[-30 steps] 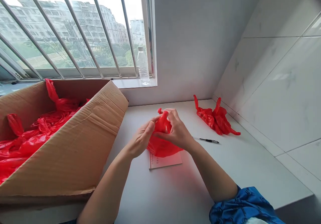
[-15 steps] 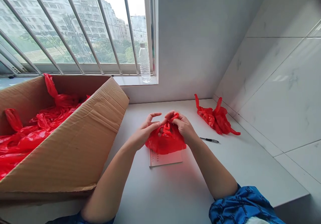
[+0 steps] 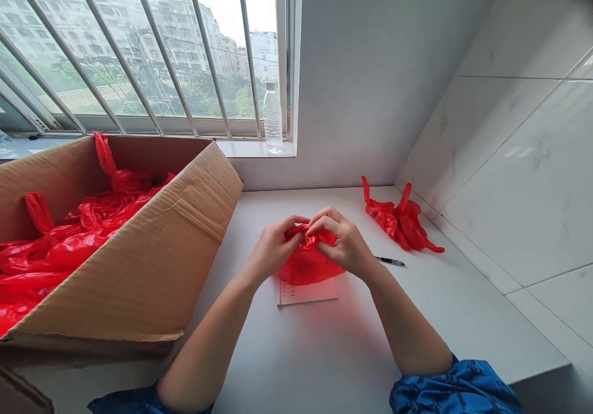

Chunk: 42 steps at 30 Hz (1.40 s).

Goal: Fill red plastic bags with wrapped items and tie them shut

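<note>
A red plastic bag [image 3: 311,270] lies in front of me, its gathered top between my two hands. My left hand [image 3: 278,241] pinches the bag's top from the left, fingertips curled around the plastic. From the right, my right hand [image 3: 340,241] grips the same gathered part, thumb and fingers closed on it. The fingertips of both hands almost meet, and the exact fold or knot there is partly hidden. Under the bag sticks out a white printed booklet or sheet [image 3: 308,295]; most of it is covered.
At the left stands a cardboard box [image 3: 139,272] with several red bags [image 3: 78,241]. Another red plastic bag [image 3: 401,219] lies by the tiled wall, near a black pen [image 3: 391,261]. A clear bottle [image 3: 273,120] stands on the windowsill beside the barred window.
My left fingers, spread before, have closed on the bag's top. My right hand has turned over it and its fingers now curl toward the left hand. The view has shifted slightly.
</note>
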Tool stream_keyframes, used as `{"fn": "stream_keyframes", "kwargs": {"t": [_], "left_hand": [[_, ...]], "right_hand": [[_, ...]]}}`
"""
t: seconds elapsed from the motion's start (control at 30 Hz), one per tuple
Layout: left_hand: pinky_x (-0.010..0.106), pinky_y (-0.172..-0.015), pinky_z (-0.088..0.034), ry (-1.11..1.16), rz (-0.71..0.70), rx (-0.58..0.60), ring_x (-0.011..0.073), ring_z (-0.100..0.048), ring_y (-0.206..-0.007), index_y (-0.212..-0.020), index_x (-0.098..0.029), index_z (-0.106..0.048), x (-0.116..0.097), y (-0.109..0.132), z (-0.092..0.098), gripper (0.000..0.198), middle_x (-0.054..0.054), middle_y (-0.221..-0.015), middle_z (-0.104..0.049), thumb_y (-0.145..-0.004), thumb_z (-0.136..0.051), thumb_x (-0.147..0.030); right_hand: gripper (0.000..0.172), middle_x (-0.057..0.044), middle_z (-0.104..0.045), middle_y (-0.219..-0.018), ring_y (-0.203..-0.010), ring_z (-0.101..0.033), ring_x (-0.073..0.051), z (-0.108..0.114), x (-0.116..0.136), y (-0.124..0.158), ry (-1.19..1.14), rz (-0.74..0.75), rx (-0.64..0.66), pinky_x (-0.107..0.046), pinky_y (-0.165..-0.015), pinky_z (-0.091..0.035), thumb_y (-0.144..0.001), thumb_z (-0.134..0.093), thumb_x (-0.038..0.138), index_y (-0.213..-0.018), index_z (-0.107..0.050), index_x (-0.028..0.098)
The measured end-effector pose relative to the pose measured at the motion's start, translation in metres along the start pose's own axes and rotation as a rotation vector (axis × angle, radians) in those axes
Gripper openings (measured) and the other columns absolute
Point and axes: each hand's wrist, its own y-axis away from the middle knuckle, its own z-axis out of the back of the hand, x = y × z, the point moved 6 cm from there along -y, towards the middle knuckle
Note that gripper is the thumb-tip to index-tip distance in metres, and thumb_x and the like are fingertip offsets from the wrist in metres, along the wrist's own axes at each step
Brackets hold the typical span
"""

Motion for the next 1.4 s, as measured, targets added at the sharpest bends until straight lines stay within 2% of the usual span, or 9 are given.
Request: {"fn": "stream_keyframes", "kwargs": {"t": [0.17, 0.4, 0.53, 0.63, 0.73, 0.83, 0.93, 1.07, 1.4], "left_hand": [[0.034, -0.09, -0.054, 0.445, 0.116, 0.07, 0.0246, -0.067, -0.106, -0.121, -0.021, -0.069, 0.005, -0.001, -0.003, 0.041, 0.01, -0.118, -0.071, -0.09, -0.063, -0.046], [0.036, -0.094, -0.051, 0.402, 0.121, -0.466, 0.0236, -0.067, -0.101, -0.108, -0.014, -0.073, 0.066, -0.018, 0.036, 0.043, 0.012, -0.103, -0.074, -0.076, -0.076, -0.043], [0.038, -0.098, -0.048, 0.38, 0.137, -0.571, 0.0225, -0.067, -0.1, -0.11, -0.011, -0.069, 0.099, -0.02, 0.041, 0.047, 0.012, -0.102, -0.073, -0.077, -0.073, -0.044], [0.04, -0.1, -0.047, 0.299, 0.166, -0.505, 0.0224, -0.067, -0.103, -0.14, -0.014, -0.049, 0.111, -0.011, 0.042, 0.07, 0.012, -0.106, -0.072, -0.083, -0.068, -0.05], [0.045, -0.107, -0.041, 0.032, 0.248, -0.381, 0.0267, -0.059, -0.123, -0.151, -0.018, -0.035, 0.117, 0.005, 0.044, 0.075, 0.016, -0.13, -0.062, -0.091, -0.052, -0.06], [0.05, -0.114, -0.033, -0.302, 0.247, -0.221, 0.0317, -0.044, -0.137, -0.142, -0.019, -0.05, 0.106, 0.015, 0.031, 0.065, 0.016, -0.148, -0.047, -0.095, -0.04, -0.063], [0.053, -0.119, -0.025, -0.553, 0.034, -0.085, 0.0312, -0.04, -0.14, -0.139, -0.023, -0.052, 0.08, 0.01, 0.001, 0.056, 0.012, -0.152, -0.043, -0.096, -0.043, -0.058], [0.05, -0.123, -0.017, -0.701, -0.19, -0.004, 0.0268, -0.038, -0.143, -0.136, -0.02, -0.053, 0.076, 0.001, -0.029, 0.044, 0.011, -0.15, -0.048, -0.099, -0.043, -0.042], [0.048, -0.123, -0.021, -0.753, -0.033, 0.021, 0.0259, -0.028, -0.149, -0.152, -0.015, -0.036, 0.134, 0.005, -0.03, 0.058, 0.013, -0.158, -0.036, -0.102, -0.033, -0.044]], "right_hand": [[0.009, -0.005, -0.062, -0.107, -0.097, -0.061, -0.02, 0.002, -0.003, 0.013, 0.182, 0.044, -0.081, -0.035, -0.078, -0.051, -0.09, -0.062, 0.019, -0.092, -0.068, 0.026], [0.012, -0.005, -0.068, -0.096, -0.112, -0.059, -0.026, 0.004, -0.003, 0.065, 0.064, -0.027, 0.011, -0.048, -0.095, -0.047, -0.088, -0.068, 0.022, -0.077, -0.067, 0.027], [0.011, -0.005, -0.071, -0.086, -0.113, -0.061, -0.028, 0.009, -0.029, 0.097, -0.173, -0.242, 0.093, -0.049, -0.097, -0.049, -0.086, -0.072, 0.032, -0.076, -0.071, 0.027], [0.026, -0.007, -0.071, -0.112, -0.117, -0.062, -0.027, 0.018, -0.053, 0.116, -0.307, -0.437, 0.155, -0.049, -0.103, -0.049, -0.088, -0.069, 0.04, -0.112, -0.071, 0.029], [0.057, -0.008, -0.054, -0.144, -0.131, -0.054, -0.026, 0.031, -0.073, 0.127, -0.115, -0.549, 0.092, -0.049, -0.106, -0.047, -0.091, -0.063, 0.043, -0.144, -0.047, 0.034], [0.079, -0.008, -0.031, -0.161, -0.146, -0.034, -0.029, 0.017, -0.08, 0.12, 0.194, -0.465, 0.156, -0.051, -0.114, -0.038, -0.088, -0.065, 0.046, -0.156, -0.028, 0.033], [0.096, -0.011, -0.016, -0.166, -0.152, -0.019, -0.03, -0.019, -0.08, 0.092, 0.291, -0.266, 0.259, -0.054, -0.122, -0.022, -0.087, -0.064, 0.051, -0.161, -0.007, 0.028], [0.09, -0.012, -0.017, -0.166, -0.153, -0.016, -0.027, -0.054, -0.095, 0.056, 0.246, -0.237, 0.247, -0.052, -0.123, -0.019, -0.094, -0.05, 0.059, -0.161, -0.003, 0.022], [0.077, -0.006, -0.024, -0.164, -0.152, -0.02, -0.024, -0.089, -0.13, 0.061, 0.378, -0.326, 0.327, -0.049, -0.125, -0.017, -0.097, -0.036, 0.065, -0.16, -0.016, 0.025]]}}
